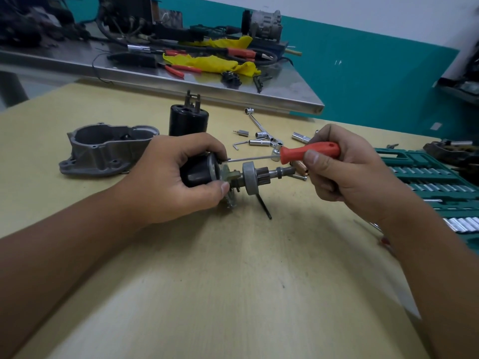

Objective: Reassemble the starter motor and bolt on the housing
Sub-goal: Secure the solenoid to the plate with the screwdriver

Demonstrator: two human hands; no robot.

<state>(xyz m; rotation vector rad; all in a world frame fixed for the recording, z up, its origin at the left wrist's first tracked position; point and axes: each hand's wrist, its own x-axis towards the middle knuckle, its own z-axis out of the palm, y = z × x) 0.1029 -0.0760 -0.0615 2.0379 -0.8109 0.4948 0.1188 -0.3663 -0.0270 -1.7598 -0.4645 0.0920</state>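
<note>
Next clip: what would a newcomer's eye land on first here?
Most likely the red-handled screwdriver at centre, pinched in the right hand, its thin shaft reaching left to the black motor body gripped by the left hand. Next comes the grey cast housing lying open on the wooden table at the left, and the green socket set at the right edge.

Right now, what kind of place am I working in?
Probably an auto-electrical repair workshop: a teal case of chrome sockets lies open at the right, a grey cast-metal starter housing sits on the wooden bench, and red-handled pliers lie on the steel table behind.
</note>
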